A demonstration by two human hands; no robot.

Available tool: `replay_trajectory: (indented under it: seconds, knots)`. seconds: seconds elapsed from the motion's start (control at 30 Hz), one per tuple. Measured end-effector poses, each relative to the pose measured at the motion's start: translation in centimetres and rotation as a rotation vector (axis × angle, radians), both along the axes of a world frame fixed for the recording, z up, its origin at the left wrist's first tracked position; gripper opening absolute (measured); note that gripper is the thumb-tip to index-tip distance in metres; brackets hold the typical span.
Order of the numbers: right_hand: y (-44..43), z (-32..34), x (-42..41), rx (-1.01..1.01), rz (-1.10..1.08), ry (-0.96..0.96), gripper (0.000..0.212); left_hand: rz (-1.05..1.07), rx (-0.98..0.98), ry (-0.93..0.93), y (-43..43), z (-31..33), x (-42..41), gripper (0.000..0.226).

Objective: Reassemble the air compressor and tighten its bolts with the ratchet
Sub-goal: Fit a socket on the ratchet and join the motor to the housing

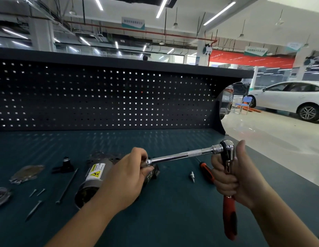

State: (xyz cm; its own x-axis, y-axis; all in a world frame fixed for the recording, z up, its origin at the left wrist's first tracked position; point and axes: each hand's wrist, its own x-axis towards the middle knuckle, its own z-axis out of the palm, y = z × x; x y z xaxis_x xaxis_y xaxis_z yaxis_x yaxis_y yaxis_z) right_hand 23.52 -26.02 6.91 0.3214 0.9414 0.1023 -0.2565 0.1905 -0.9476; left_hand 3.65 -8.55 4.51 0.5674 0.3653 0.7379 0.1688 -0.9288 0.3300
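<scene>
The grey cylindrical metal air compressor (pixel 94 175) lies on the teal workbench (pixel 173 220), long axis running from near-left to far-right. The left hand (pixel 126 177) covers its far end, fingers curled, pinching the tip of the chrome extension bar (pixel 181 156). Any bolt there is hidden. The bar slants up rightward to the red-handled ratchet (pixel 230 214). The right hand (pixel 233 177) wraps the ratchet's neck, thumb raised and handle pointing down. The bench's right edge runs just beside it.

1 ratchet (pixel 230 211) w/ 1 ext. bar (pixel 183 155), 1 compressor body (pixel 94 175), 1 screwdriver (pixel 206 171) & 1 small fitting (pixel 192 175) were counted. 2 short screws (pixel 33 192) (pixel 41 192), 1 longer screw (pixel 34 210), 1 long thin bolt (pixel 67 185), 1 black part (pixel 63 167) & 2 metal plates (pixel 27 173) (pixel 0 196) were tallied at left. 1 white car (pixel 294 98) & 1 blue chair (pixel 244 104) were noted behind.
</scene>
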Motion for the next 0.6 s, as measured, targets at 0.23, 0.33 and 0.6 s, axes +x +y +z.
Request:
replay_trajectory:
  seconds: [0.23, 0.33, 0.6]
  knots:
    - [0.9, -0.3, -0.8, 0.188, -0.295, -0.263, 0.036, 0.082, 0.128, 0.240, -0.1, 1.5, 0.0, 0.019]
    - [0.9, -0.6, -1.3, 0.108, -0.310, -0.330, 0.039, 0.127, 0.215, 0.256, -0.1, 2.1, -0.2, 0.032]
    - [0.2, 0.3, -2.6, 0.039, -0.276, -0.405, 0.041, 0.080, 0.516, 0.299, 1.0, 1.3, -0.2, 0.031]
